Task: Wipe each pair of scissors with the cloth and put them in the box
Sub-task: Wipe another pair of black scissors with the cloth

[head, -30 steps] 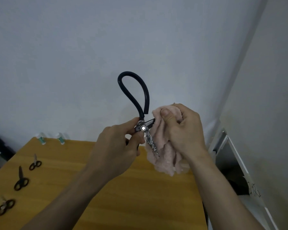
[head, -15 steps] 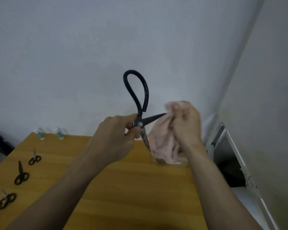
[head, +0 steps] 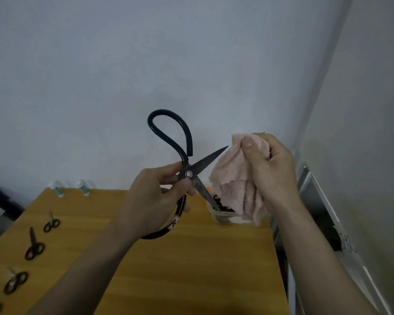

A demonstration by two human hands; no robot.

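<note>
So the big black scissors [head: 187, 171] are up in the air over the desk [head: 191, 269], blades spread wide open; one blade points up-right toward the cloth, the other angles down toward the box. The left hand [head: 155, 201] holds them right at the pivot, thumb and fingers [head: 183, 186] pinched around the screw area, with the lower handle loop tucked under the palm; my guess is that grip keeps the blades splayed so each one can be wiped on its own. The upper loop sticks up free.

The right hand [head: 271, 169] has the pink cloth [head: 234, 185] bunched up, thumb pressed on top and fingers curled round it; the cloth sits just beside the upper blade's tip, not clearly touching it, so it looks like it's between strokes.

The clear box [head: 228, 218] sits on the desk near the far right edge, partly hidden behind the hanging cloth; something dark is already inside, probably scissors, can't tell for sure.

Further out on the left side there are several smaller scissors [head: 33, 247] lying on the desk, well apart from the box; likely waiting their turn. Two small bottles [head: 59, 189] stand at the far edge by the wall.
</note>
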